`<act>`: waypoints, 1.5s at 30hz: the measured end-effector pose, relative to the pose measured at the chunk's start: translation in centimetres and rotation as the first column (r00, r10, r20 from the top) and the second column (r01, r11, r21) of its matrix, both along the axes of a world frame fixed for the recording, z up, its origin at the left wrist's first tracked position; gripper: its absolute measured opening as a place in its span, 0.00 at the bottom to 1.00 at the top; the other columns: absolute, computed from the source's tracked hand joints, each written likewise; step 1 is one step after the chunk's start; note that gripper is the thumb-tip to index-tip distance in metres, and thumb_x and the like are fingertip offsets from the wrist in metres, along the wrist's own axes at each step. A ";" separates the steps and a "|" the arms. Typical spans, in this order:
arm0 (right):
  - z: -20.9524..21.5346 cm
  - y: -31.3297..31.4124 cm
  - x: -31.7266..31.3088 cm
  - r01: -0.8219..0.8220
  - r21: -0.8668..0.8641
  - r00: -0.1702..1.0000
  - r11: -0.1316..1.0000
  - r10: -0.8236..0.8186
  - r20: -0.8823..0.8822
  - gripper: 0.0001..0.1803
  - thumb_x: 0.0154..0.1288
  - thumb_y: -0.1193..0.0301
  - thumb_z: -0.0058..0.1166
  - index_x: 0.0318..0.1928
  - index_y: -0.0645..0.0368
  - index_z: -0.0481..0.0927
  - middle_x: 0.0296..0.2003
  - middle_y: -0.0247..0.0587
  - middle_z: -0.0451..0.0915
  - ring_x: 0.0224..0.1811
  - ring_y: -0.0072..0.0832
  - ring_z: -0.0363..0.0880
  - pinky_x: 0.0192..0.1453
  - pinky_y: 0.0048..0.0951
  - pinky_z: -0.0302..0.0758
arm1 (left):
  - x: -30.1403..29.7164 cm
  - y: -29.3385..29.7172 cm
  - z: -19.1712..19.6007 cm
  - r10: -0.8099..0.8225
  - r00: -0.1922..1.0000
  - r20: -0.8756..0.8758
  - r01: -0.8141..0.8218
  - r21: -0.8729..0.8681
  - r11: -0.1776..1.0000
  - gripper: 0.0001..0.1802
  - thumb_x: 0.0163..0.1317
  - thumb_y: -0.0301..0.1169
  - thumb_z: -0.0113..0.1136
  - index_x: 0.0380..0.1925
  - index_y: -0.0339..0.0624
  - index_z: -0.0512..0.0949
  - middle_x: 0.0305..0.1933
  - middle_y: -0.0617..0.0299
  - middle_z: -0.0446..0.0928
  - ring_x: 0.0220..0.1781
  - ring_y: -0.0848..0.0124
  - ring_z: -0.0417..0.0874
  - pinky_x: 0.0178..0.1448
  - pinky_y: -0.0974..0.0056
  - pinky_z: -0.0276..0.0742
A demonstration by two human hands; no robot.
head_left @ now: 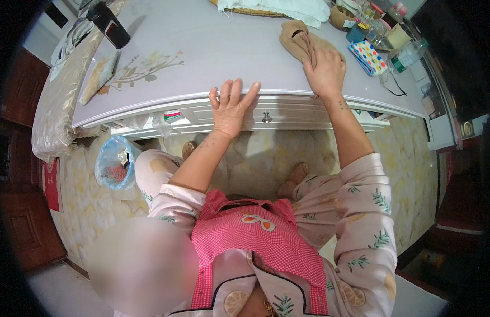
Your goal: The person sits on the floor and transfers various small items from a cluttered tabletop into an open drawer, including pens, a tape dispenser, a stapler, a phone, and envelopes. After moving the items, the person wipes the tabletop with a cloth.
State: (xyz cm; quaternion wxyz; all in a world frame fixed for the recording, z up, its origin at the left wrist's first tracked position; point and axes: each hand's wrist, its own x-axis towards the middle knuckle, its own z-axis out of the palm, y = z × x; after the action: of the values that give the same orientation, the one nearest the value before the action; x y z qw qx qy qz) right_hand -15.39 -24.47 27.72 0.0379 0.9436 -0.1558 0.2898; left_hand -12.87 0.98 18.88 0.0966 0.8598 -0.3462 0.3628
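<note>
Right hand (325, 71) presses a tan cloth rag (300, 39) flat on the pale lilac tabletop (213, 47), most of it unwiped; left hand (230, 105) rests open, grasping nothing.

Left hand (230, 105) flat, fingers (235, 90) spread, right hand (325, 71) palm-down, both arms outstretched

One head-worn fisheye view looks steeply down from above the person's chest, facing forward over the white desk (213, 58). The near desk edge sits close, bowed by the lens; the floor (266, 158) below fills the middle, dark rim all round.
</note>
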 end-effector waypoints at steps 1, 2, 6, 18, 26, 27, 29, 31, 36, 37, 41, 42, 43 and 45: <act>-0.2 0.0 -0.1 0.001 -0.033 1.000 0.999 -0.001 -0.005 0.24 0.58 0.56 0.53 0.51 0.57 0.76 0.50 0.46 0.75 0.59 0.43 0.66 0.62 0.50 0.59 | 0.4 -0.1 -0.2 -0.005 1.000 0.019 0.005 0.002 1.000 0.37 0.50 0.31 0.61 0.61 0.73 0.63 0.59 0.65 0.57 0.63 0.64 0.58 0.64 0.46 0.49; -0.3 0.2 -0.2 0.001 -0.068 1.000 0.998 -0.001 -0.006 0.23 0.58 0.56 0.53 0.50 0.57 0.76 0.50 0.46 0.75 0.58 0.43 0.66 0.62 0.50 0.59 | 0.7 -0.2 -0.1 -0.009 0.999 0.042 0.009 0.003 1.000 0.36 0.50 0.31 0.61 0.60 0.74 0.65 0.57 0.66 0.58 0.61 0.65 0.59 0.62 0.47 0.51; 0.8 1.4 -1.5 -0.044 -0.076 0.991 0.996 0.034 -0.128 0.22 0.57 0.57 0.54 0.48 0.57 0.77 0.46 0.45 0.76 0.54 0.41 0.69 0.61 0.50 0.58 | 1.1 -0.2 0.5 -0.060 0.994 0.087 0.062 -0.025 0.998 0.31 0.51 0.34 0.62 0.58 0.71 0.68 0.53 0.65 0.60 0.59 0.65 0.61 0.61 0.51 0.54; 2.5 -4.2 -8.3 -0.035 -0.156 0.986 0.987 0.009 -0.165 0.20 0.52 0.62 0.57 0.44 0.59 0.77 0.38 0.45 0.77 0.45 0.40 0.74 0.61 0.50 0.59 | 9.1 9.6 8.2 -0.049 0.992 -0.120 0.025 -0.192 0.981 0.14 0.58 0.39 0.58 0.39 0.42 0.78 0.42 0.55 0.77 0.50 0.55 0.73 0.54 0.52 0.65; 3.6 2.4 2.0 -0.148 0.107 0.984 0.983 0.158 -0.088 0.27 0.54 0.59 0.56 0.55 0.54 0.72 0.50 0.52 0.73 0.54 0.48 0.69 0.56 0.46 0.68 | 14.7 13.4 6.9 0.242 0.935 -0.257 -0.306 -0.246 0.920 0.22 0.61 0.42 0.56 0.51 0.41 0.74 0.53 0.53 0.73 0.61 0.55 0.66 0.64 0.50 0.59; 3.8 4.6 3.3 -0.187 0.139 0.976 0.973 0.200 -0.085 0.28 0.54 0.59 0.56 0.55 0.54 0.72 0.50 0.51 0.73 0.54 0.48 0.70 0.55 0.47 0.68 | 14.6 13.3 7.0 0.238 0.934 -0.265 -0.307 -0.258 0.916 0.22 0.61 0.42 0.57 0.51 0.40 0.74 0.53 0.53 0.73 0.61 0.55 0.66 0.64 0.50 0.59; 4.2 9.1 7.0 -0.294 0.134 0.942 0.946 0.311 -0.130 0.27 0.56 0.58 0.54 0.56 0.52 0.71 0.51 0.50 0.73 0.54 0.46 0.69 0.56 0.48 0.68 | 14.8 13.1 7.0 0.233 0.921 -0.312 -0.330 -0.308 0.892 0.24 0.61 0.41 0.57 0.53 0.39 0.72 0.54 0.52 0.73 0.61 0.55 0.67 0.64 0.49 0.58; 2.8 14.4 10.4 -0.422 0.116 0.897 0.899 0.433 -0.088 0.25 0.57 0.58 0.52 0.56 0.48 0.72 0.52 0.48 0.72 0.54 0.43 0.69 0.56 0.49 0.66 | 14.9 13.7 6.7 0.236 0.891 -0.389 -0.386 -0.372 0.844 0.26 0.61 0.39 0.57 0.56 0.38 0.69 0.54 0.52 0.74 0.61 0.55 0.68 0.64 0.49 0.58; 0.9 25.3 12.8 -0.570 0.101 0.800 0.815 0.579 -0.156 0.26 0.58 0.58 0.51 0.58 0.42 0.70 0.51 0.43 0.74 0.55 0.39 0.69 0.56 0.44 0.63 | 14.5 14.4 6.9 0.178 0.853 -0.491 -0.435 -0.480 0.762 0.30 0.60 0.35 0.56 0.62 0.39 0.62 0.54 0.53 0.75 0.60 0.57 0.70 0.63 0.49 0.57; 1.0 25.0 12.5 -0.595 0.145 0.780 0.790 0.611 -0.131 0.26 0.57 0.59 0.52 0.58 0.43 0.70 0.50 0.44 0.74 0.54 0.40 0.69 0.56 0.44 0.63 | 14.4 14.3 7.0 0.180 0.844 -0.506 -0.450 -0.484 0.751 0.31 0.59 0.34 0.56 0.62 0.39 0.61 0.54 0.53 0.75 0.60 0.58 0.70 0.63 0.49 0.57; 1.2 22.5 11.7 -0.588 0.253 0.794 0.768 0.608 -0.001 0.26 0.54 0.63 0.55 0.55 0.51 0.71 0.50 0.45 0.74 0.55 0.43 0.69 0.56 0.48 0.64 | 14.5 14.0 7.2 0.249 0.847 -0.469 -0.448 -0.380 0.809 0.31 0.59 0.35 0.57 0.62 0.39 0.63 0.55 0.54 0.75 0.61 0.58 0.70 0.65 0.49 0.56; 1.2 20.8 11.0 -0.550 0.276 0.824 0.788 0.566 0.028 0.25 0.53 0.65 0.56 0.53 0.55 0.72 0.50 0.44 0.74 0.56 0.43 0.69 0.56 0.49 0.65 | 14.0 14.0 7.1 0.278 0.842 -0.462 -0.453 -0.327 0.829 0.31 0.58 0.36 0.57 0.61 0.40 0.63 0.55 0.54 0.75 0.62 0.58 0.69 0.65 0.49 0.56; 1.4 18.6 10.6 -0.495 0.242 0.863 0.834 0.504 0.031 0.24 0.51 0.65 0.57 0.50 0.58 0.73 0.47 0.46 0.76 0.53 0.45 0.72 0.55 0.47 0.67 | 13.7 13.9 7.1 0.305 0.838 -0.452 -0.456 -0.273 0.847 0.31 0.58 0.36 0.57 0.61 0.40 0.63 0.55 0.53 0.74 0.62 0.58 0.69 0.65 0.49 0.55; 3.4 15.2 8.6 -0.406 0.240 0.905 0.882 0.424 -0.027 0.24 0.51 0.65 0.58 0.49 0.61 0.73 0.43 0.49 0.79 0.46 0.47 0.77 0.51 0.46 0.72 | 13.7 15.4 6.9 0.342 0.836 -0.428 -0.466 -0.227 0.855 0.30 0.58 0.37 0.57 0.61 0.40 0.65 0.55 0.52 0.74 0.62 0.57 0.68 0.66 0.49 0.56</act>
State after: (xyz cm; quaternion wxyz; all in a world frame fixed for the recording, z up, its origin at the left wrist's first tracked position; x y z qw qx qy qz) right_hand -6.83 -9.23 31.15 -0.1278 0.9636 0.0190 0.2339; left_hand 0.81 16.36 25.75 0.2195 0.9390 -0.0653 0.2564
